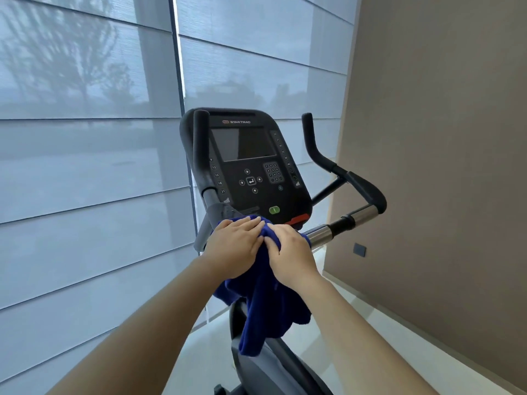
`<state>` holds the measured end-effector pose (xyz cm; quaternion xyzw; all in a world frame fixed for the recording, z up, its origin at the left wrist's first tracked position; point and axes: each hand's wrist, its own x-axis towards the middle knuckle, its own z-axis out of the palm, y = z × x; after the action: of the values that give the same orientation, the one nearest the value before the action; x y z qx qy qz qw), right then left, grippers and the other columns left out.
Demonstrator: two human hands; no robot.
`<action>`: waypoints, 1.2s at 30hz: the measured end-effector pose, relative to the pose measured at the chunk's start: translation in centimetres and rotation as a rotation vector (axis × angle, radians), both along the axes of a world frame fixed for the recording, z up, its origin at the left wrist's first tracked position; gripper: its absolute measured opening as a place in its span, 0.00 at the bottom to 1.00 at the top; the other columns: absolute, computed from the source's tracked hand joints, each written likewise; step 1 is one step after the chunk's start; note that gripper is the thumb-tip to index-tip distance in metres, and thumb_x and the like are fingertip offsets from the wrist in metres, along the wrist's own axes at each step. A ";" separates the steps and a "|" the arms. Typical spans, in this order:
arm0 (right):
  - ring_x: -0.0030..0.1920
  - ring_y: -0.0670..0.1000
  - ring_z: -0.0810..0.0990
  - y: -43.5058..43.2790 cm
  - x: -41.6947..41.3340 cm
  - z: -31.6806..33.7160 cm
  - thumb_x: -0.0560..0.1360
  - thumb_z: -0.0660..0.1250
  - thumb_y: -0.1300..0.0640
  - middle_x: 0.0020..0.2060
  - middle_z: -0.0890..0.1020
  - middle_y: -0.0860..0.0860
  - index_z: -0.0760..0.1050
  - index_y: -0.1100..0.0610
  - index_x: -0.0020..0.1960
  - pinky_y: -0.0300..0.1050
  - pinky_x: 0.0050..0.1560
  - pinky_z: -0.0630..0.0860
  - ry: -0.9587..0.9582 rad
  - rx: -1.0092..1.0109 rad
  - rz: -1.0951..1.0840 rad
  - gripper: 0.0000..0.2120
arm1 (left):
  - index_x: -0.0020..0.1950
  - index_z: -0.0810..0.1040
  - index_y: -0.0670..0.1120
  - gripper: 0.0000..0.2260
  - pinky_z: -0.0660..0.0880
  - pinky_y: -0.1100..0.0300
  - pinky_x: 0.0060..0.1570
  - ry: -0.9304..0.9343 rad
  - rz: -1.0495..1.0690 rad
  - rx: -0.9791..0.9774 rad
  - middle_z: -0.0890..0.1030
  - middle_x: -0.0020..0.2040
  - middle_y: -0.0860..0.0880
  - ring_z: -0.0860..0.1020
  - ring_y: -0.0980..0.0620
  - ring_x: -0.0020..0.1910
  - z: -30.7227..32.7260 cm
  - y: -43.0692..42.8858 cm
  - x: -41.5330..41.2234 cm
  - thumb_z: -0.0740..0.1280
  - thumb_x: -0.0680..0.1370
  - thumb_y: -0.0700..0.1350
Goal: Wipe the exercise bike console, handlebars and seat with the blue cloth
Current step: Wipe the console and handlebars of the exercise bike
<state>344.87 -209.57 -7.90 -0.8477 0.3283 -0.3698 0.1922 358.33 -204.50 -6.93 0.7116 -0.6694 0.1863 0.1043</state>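
The black exercise bike console (251, 163) faces me, its dark screen above rows of buttons. Black handlebars (353, 181) rise on both sides, with a chrome crossbar running right below the console. A dark blue cloth (268, 303) is bunched just under the console's lower edge and hangs down over the bike's stem. My left hand (233, 246) lies flat on the cloth's left part. My right hand (291, 255) grips the cloth beside it, fingers curled into the fabric. The seat is out of view.
A large window with pale translucent blinds (85, 166) fills the left and far side. A brown wall (442, 166) stands close on the right, with a small dark outlet (360, 249) low on it. Pale floor shows beneath the bike.
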 end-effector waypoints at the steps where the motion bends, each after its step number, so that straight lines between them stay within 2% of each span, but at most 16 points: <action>1: 0.56 0.49 0.75 0.3 0.0 -0.2 0.80 0.58 0.53 0.57 0.77 0.50 0.72 0.54 0.62 0.45 0.62 0.71 -0.012 -0.017 -0.014 0.13 | 0.74 0.59 0.52 0.20 0.54 0.59 0.66 0.010 -0.002 -0.024 0.60 0.75 0.55 0.57 0.55 0.73 -0.2 0.4 -0.3 0.47 0.81 0.51; 6: 0.53 0.45 0.70 1.8 -0.6 -2.2 0.79 0.59 0.56 0.57 0.74 0.48 0.71 0.53 0.59 0.40 0.58 0.73 -0.132 -0.046 -0.021 0.09 | 0.73 0.61 0.52 0.20 0.55 0.57 0.67 0.015 -0.041 -0.056 0.65 0.73 0.56 0.60 0.54 0.73 -1.3 2.5 -1.1 0.53 0.80 0.50; 8: 0.56 0.44 0.69 1.8 -0.8 -2.6 0.80 0.58 0.56 0.61 0.73 0.48 0.70 0.53 0.63 0.41 0.61 0.72 -0.141 -0.025 0.002 0.12 | 0.74 0.59 0.53 0.21 0.53 0.57 0.69 0.035 -0.039 -0.044 0.62 0.74 0.57 0.58 0.54 0.73 -1.6 2.7 -1.1 0.53 0.80 0.50; 12: 0.70 0.49 0.62 0.9 -0.6 -2.3 0.81 0.55 0.54 0.69 0.67 0.49 0.63 0.53 0.70 0.45 0.71 0.59 -0.019 -0.067 -0.010 0.18 | 0.75 0.54 0.54 0.21 0.51 0.56 0.70 0.074 -0.004 0.024 0.56 0.76 0.56 0.53 0.54 0.75 -0.5 1.5 -1.1 0.49 0.81 0.52; 15: 0.70 0.49 0.63 1.2 -0.7 -2.5 0.80 0.58 0.54 0.69 0.69 0.49 0.65 0.53 0.70 0.45 0.71 0.60 -0.043 -0.045 -0.021 0.19 | 0.74 0.58 0.53 0.20 0.53 0.57 0.69 0.060 -0.001 -0.018 0.60 0.75 0.55 0.57 0.54 0.74 -0.6 1.6 -1.5 0.50 0.81 0.52; 18: 0.65 0.48 0.69 2.2 -1.3 -3.1 0.77 0.63 0.59 0.65 0.73 0.49 0.71 0.54 0.66 0.36 0.65 0.64 -0.188 -0.038 -0.057 0.17 | 0.70 0.66 0.53 0.18 0.60 0.60 0.64 0.104 -0.063 -0.105 0.70 0.69 0.55 0.65 0.51 0.67 -0.8 2.4 -1.6 0.55 0.80 0.47; 20: 0.63 0.47 0.71 2.5 -1.7 -3.2 0.76 0.66 0.61 0.62 0.75 0.49 0.73 0.55 0.63 0.32 0.63 0.64 -0.220 -0.028 -0.065 0.16 | 0.68 0.70 0.53 0.18 0.65 0.60 0.59 0.102 -0.143 -0.076 0.74 0.64 0.54 0.68 0.49 0.60 -0.3 2.7 -1.1 0.58 0.79 0.42; 23: 0.59 0.48 0.73 2.9 -1.5 -2.4 0.74 0.68 0.62 0.58 0.77 0.50 0.76 0.57 0.60 0.38 0.64 0.70 -0.246 -0.038 -0.045 0.14 | 0.65 0.73 0.53 0.19 0.68 0.60 0.53 0.108 -0.212 -0.034 0.76 0.59 0.52 0.70 0.49 0.54 0.9 3.0 0.0 0.58 0.78 0.37; 25: 0.58 0.48 0.74 3.3 -0.5 -1.3 0.74 0.68 0.63 0.57 0.77 0.50 0.77 0.58 0.59 0.42 0.64 0.71 -0.270 -0.075 -0.034 0.13 | 0.64 0.74 0.52 0.20 0.71 0.57 0.51 0.070 -0.215 -0.073 0.76 0.57 0.51 0.71 0.48 0.53 1.7 3.3 1.0 0.58 0.77 0.35; 30: 0.57 0.45 0.72 3.3 3.3 2.0 0.75 0.67 0.63 0.57 0.77 0.50 0.78 0.58 0.58 0.33 0.61 0.67 -0.323 -0.223 -0.062 0.12 | 0.62 0.76 0.46 0.20 0.77 0.53 0.44 -0.012 -0.191 -0.320 0.79 0.57 0.48 0.75 0.46 0.56 4.0 4.2 3.5 0.65 0.71 0.32; 32: 0.58 0.46 0.72 2.9 5.0 2.8 0.75 0.66 0.63 0.58 0.76 0.51 0.77 0.58 0.59 0.36 0.63 0.68 -0.324 -0.246 -0.078 0.13 | 0.58 0.78 0.43 0.19 0.78 0.53 0.40 -0.008 -0.181 -0.402 0.80 0.54 0.46 0.77 0.44 0.54 4.6 4.0 4.7 0.68 0.69 0.31; 34: 0.61 0.49 0.72 2.5 6.9 3.3 0.77 0.63 0.60 0.60 0.75 0.52 0.75 0.58 0.61 0.43 0.65 0.69 -0.277 -0.208 -0.075 0.13 | 0.59 0.77 0.43 0.17 0.77 0.53 0.46 0.005 -0.148 -0.410 0.78 0.57 0.46 0.76 0.44 0.57 5.0 3.4 6.1 0.67 0.71 0.34; 36: 0.61 0.51 0.72 2.2 8.9 3.2 0.79 0.58 0.56 0.60 0.75 0.51 0.71 0.57 0.63 0.48 0.64 0.69 -0.124 -0.154 -0.116 0.13 | 0.65 0.72 0.46 0.16 0.70 0.56 0.60 -0.032 -0.126 -0.256 0.72 0.66 0.48 0.68 0.47 0.66 4.4 2.4 7.6 0.60 0.77 0.41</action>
<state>353.78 -207.42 -4.74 -0.8149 0.3349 -0.4564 0.1245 365.95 -202.11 -2.53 0.6459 -0.6851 0.2746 0.1950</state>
